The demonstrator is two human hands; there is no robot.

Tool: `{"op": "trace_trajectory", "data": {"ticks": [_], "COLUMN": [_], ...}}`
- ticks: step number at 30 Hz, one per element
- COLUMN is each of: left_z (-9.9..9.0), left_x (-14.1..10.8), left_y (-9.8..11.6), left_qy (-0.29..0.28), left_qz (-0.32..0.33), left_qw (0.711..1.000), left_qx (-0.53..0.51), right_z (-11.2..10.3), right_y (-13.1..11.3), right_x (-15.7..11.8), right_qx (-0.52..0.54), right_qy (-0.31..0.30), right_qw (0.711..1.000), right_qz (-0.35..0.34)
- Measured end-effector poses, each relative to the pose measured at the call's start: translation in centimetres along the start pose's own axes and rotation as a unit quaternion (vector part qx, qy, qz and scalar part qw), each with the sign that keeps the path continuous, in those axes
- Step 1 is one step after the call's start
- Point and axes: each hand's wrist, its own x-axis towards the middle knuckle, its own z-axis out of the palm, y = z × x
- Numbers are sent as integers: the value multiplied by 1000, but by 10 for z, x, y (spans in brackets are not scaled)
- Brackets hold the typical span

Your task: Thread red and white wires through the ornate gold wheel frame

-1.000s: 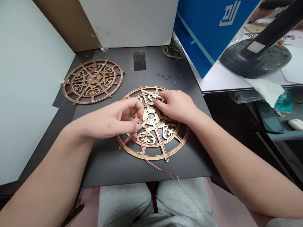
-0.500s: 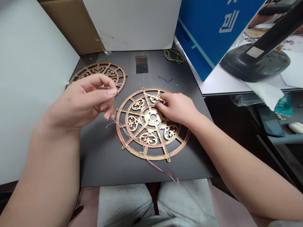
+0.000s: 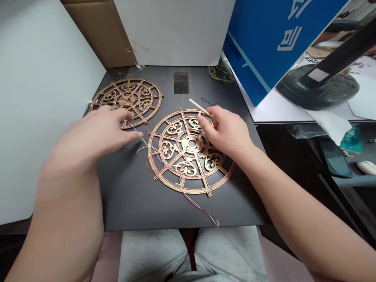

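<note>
A flat, gold-coloured fretwork wheel lies on a dark board directly in front of the person. It has a round central hub, radiating spokes and scrolled openings, and fine red and white wires run across its lower left and trail from its lower rim toward the board's near edge.

The right hand is at the wheel's upper right, its thumb and fingers pinched together on a thin pale wooden stick. The stick now tilts up and out past the wheel's top rim; a moment earlier it lay across the wheel's upper spokes, with the hand lower against them.

The left hand has dropped from its raised position and is now open, its fingers loosely extended and close together. It sits left of the wheel, with its fingertips just beside a loose white wire. Whether those fingers hold that wire cannot be told.

Beyond the left hand, up and to the left of the central wheel, lies a second matching wheel, also strung with red wire. The hand overlaps its lower edge. Straight past the central wheel are a rectangular slot in the board and a small black thread. Farther right of the wheel, past the board's edge, stand a blue box and a dark monitor base.
</note>
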Motion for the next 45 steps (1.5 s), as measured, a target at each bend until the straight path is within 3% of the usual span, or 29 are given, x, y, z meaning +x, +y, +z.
{"op": "trace_trajectory", "data": {"ticks": [2, 7, 9, 15, 17, 19, 21, 23, 25, 29, 40, 43, 45], "left_z": [-2, 1, 6, 11, 8, 9, 14, 23, 34, 47, 53, 53, 53], "left_x": [-6, -13, -9, 2, -1, -5, -7, -6, -3, 3, 11, 11, 11], "left_y": [9, 39, 41, 34, 40, 51, 62, 69, 71, 64, 49, 50, 49], "left_qy": [33, 74, 104, 103, 134, 137, 76, 8, -21, -25, -88, -92, -99], "left_qz": [-9, 117, 110, 68, 123, 226, 318, 351, 356, 346, 285, 283, 281], "left_qw": [998, 989, 988, 992, 981, 958, 938, 931, 929, 932, 950, 951, 950], "left_qx": [45, 45, 29, -5, -64, -113, -112, -101, -100, -102, -91, -89, -91], "right_z": [-3, -6, -5, 1, 2, 5, 8, 13, 17, 22, 25, 11, -1], "right_y": [-2, -4, -1, 10, 12, 13, 15, 17, 19, 23, 30, 23, 15], "right_x": [-2, -3, -2, 4, 6, 7, 9, 10, 11, 13, 13, 9, 5], "right_qx": [13, 19, 6, -16, -20, -25, -33, -44, -53, -48, -6, 58, 150], "right_qy": [12, 10, 5, -11, -10, -11, -8, -1, 7, 11, 30, 67, 23], "right_qw": [1000, 1000, 1000, 1000, 1000, 1000, 999, 998, 998, 998, 998, 987, 953], "right_qz": [-8, -21, -22, -18, -10, -14, -27, -36, -41, -48, -61, -137, -262]}}
